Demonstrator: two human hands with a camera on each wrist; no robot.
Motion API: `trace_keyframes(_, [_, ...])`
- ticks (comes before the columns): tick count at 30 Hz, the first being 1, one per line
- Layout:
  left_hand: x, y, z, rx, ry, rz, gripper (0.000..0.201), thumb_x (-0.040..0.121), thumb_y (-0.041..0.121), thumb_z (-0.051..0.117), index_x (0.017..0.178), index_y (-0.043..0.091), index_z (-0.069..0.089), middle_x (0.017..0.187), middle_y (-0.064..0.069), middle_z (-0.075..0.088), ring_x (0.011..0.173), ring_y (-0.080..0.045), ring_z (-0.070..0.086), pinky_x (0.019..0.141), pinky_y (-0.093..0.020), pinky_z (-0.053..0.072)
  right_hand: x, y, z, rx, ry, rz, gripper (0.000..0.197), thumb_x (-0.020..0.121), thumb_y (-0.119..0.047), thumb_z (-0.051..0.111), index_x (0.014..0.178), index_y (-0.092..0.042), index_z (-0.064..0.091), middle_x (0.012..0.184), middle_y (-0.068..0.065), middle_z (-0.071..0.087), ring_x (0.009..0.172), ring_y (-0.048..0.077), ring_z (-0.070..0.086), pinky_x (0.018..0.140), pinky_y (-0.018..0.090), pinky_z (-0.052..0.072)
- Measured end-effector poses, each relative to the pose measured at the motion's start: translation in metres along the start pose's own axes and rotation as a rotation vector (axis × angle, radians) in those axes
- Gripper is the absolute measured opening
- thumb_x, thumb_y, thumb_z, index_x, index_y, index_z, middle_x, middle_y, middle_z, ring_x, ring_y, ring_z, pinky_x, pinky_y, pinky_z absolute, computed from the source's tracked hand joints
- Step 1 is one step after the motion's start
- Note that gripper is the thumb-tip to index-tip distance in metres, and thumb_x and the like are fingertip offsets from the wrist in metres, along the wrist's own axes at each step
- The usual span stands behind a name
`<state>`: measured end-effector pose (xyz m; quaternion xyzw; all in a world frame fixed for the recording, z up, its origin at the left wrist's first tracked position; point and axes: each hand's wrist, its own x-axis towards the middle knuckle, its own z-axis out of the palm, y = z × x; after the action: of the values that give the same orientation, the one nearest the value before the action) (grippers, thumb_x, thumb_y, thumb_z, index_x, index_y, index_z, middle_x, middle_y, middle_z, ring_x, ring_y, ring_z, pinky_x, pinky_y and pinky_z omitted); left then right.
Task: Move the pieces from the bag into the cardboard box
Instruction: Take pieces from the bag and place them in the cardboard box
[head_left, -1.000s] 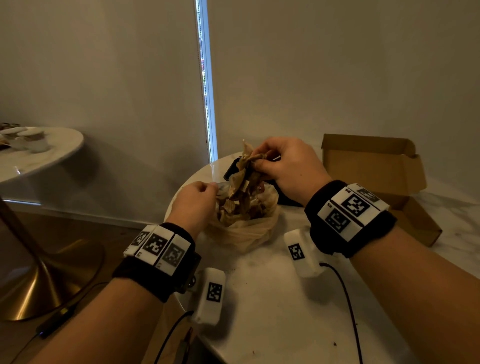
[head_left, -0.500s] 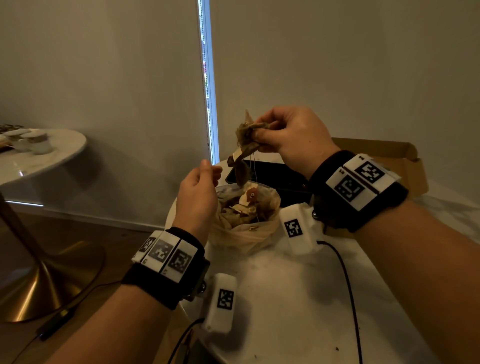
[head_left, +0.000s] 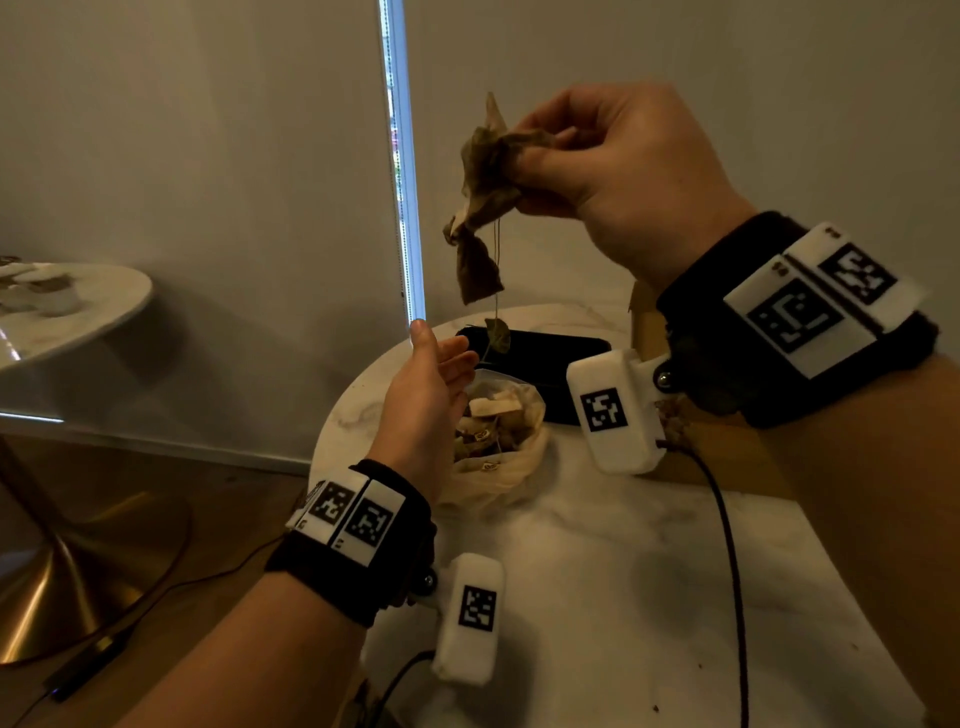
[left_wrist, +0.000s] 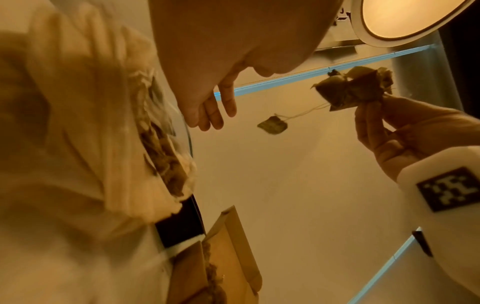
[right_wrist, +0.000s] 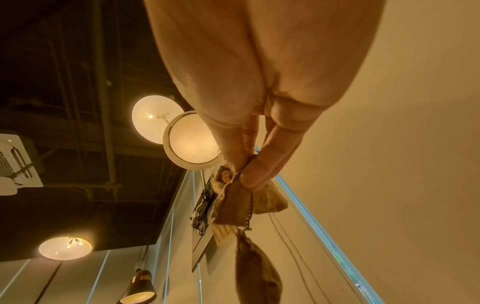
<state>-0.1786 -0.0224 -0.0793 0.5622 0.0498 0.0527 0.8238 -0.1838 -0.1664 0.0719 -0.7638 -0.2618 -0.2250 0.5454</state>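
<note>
My right hand (head_left: 540, 156) is raised high and pinches a clump of brown tea bags (head_left: 485, 176), (left_wrist: 355, 90), (right_wrist: 233, 203) whose strings and a paper tag (head_left: 497, 335) dangle below. My left hand (head_left: 441, 358) hovers above the bag with relaxed fingers, holding nothing, close to the hanging tag. The clear plastic bag (head_left: 498, 441) of more tea-bag pieces sits on the white marble table (head_left: 597, 571). The cardboard box (head_left: 644, 322) stands at the back right, mostly hidden behind my right wrist; its flap (left_wrist: 233, 236) shows in the left wrist view.
A flat black object (head_left: 545, 358) lies behind the plastic bag. A second round marble table (head_left: 78, 306) with a gold base stands to the left, small items on it. Cables trail across the floor and tabletop. The table edge is near my left forearm.
My right hand has lifted the clump of tea bags up out of the bag. My left hand has let go of the bag's rim and risen, fingers loosened.
</note>
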Motion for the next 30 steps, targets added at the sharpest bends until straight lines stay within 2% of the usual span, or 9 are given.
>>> trace_keyframes(3, [0.000, -0.005, 0.015, -0.146, -0.119, -0.129, 0.068, 0.103, 0.064, 0.028, 0.131, 0.011, 0.061, 0.131, -0.011, 0.066, 0.128, -0.024, 0.057, 0.117, -0.042, 0.037, -0.004, -0.005, -0.009, -0.002, -0.001, -0.027, 0.009, 0.096, -0.010, 0.066, 0.104, -0.007, 0.066, 0.100, 0.013, 0.073, 0.085, 0.009, 0.076, 0.075, 0.021, 0.060])
trace_keyframes(6, [0.000, -0.014, 0.028, -0.383, -0.283, -0.283, 0.074, 0.099, 0.069, 0.033, 0.136, 0.010, 0.056, 0.133, -0.018, 0.066, 0.126, -0.033, 0.061, 0.109, -0.048, 0.047, -0.016, -0.002, -0.018, 0.001, -0.005, -0.003, 0.007, 0.095, -0.010, 0.068, 0.102, -0.007, 0.067, 0.098, 0.015, 0.074, 0.086, 0.012, 0.076, 0.076, 0.024, 0.061])
trace_keyframes(9, [0.002, -0.028, 0.042, -0.587, -0.389, -0.386, 0.073, 0.099, 0.068, 0.041, 0.138, 0.007, 0.054, 0.129, -0.024, 0.067, 0.120, -0.040, 0.065, 0.102, -0.056, 0.050, -0.036, 0.015, -0.026, 0.012, 0.000, 0.115, 0.011, 0.090, -0.006, 0.073, 0.100, -0.002, 0.070, 0.098, 0.027, 0.072, 0.086, 0.027, 0.076, 0.077, 0.033, 0.064])
trace_keyframes(13, [0.003, -0.046, 0.062, -0.772, -0.480, -0.438, 0.068, 0.103, 0.061, 0.037, 0.132, 0.003, 0.061, 0.129, -0.026, 0.065, 0.118, -0.041, 0.065, 0.108, -0.058, 0.045, -0.066, 0.055, -0.037, -0.168, -0.117, 0.337, 0.008, 0.091, -0.011, 0.074, 0.098, -0.008, 0.072, 0.087, 0.016, 0.076, 0.075, 0.029, 0.076, 0.074, 0.045, 0.064])
trace_keyframes(16, [0.001, -0.059, 0.075, -0.794, -0.551, -0.461, 0.061, 0.106, 0.052, 0.039, 0.133, 0.002, 0.061, 0.136, -0.025, 0.062, 0.123, -0.038, 0.063, 0.106, -0.054, 0.048, -0.080, 0.086, -0.043, -0.361, -0.177, 0.387, 0.002, 0.090, -0.022, 0.076, 0.092, -0.023, 0.075, 0.082, -0.001, 0.076, 0.074, 0.011, 0.073, 0.064, 0.025, 0.056])
trace_keyframes(21, [0.003, -0.077, 0.086, -0.782, -0.571, -0.508, 0.050, 0.104, 0.043, 0.051, 0.129, 0.002, 0.064, 0.138, -0.020, 0.061, 0.129, -0.032, 0.059, 0.108, -0.047, 0.049, -0.090, 0.115, -0.046, -0.520, -0.241, 0.375, 0.004, 0.091, -0.028, 0.074, 0.093, -0.032, 0.075, 0.087, -0.013, 0.073, 0.083, 0.000, 0.068, 0.070, 0.020, 0.054])
trace_keyframes(25, [0.007, -0.081, 0.084, -0.760, -0.535, -0.490, 0.045, 0.103, 0.033, 0.050, 0.129, -0.001, 0.063, 0.135, -0.023, 0.063, 0.127, -0.033, 0.062, 0.106, -0.044, 0.051, -0.098, 0.125, -0.050, -0.398, -0.196, 0.362, 0.017, 0.089, -0.028, 0.076, 0.103, -0.036, 0.069, 0.091, -0.014, 0.071, 0.081, -0.003, 0.066, 0.065, 0.010, 0.050])
trace_keyframes(27, [0.007, -0.081, 0.085, -0.743, -0.533, -0.486, 0.045, 0.102, 0.029, 0.048, 0.130, -0.003, 0.062, 0.131, -0.025, 0.065, 0.121, -0.034, 0.066, 0.096, -0.044, 0.057, -0.102, 0.132, -0.052, -0.323, -0.132, 0.356, 0.021, 0.089, -0.026, 0.077, 0.105, -0.033, 0.066, 0.092, -0.008, 0.072, 0.078, 0.003, 0.069, 0.065, 0.019, 0.053])
trace_keyframes(30, [0.007, -0.083, 0.086, -0.703, -0.512, -0.479, 0.048, 0.098, 0.029, 0.050, 0.132, -0.004, 0.061, 0.131, -0.027, 0.065, 0.123, -0.034, 0.064, 0.098, -0.047, 0.055, -0.108, 0.139, -0.053, -0.294, -0.063, 0.329, 0.015, 0.090, -0.022, 0.076, 0.100, -0.030, 0.067, 0.090, -0.007, 0.072, 0.079, 0.007, 0.070, 0.070, 0.031, 0.061])
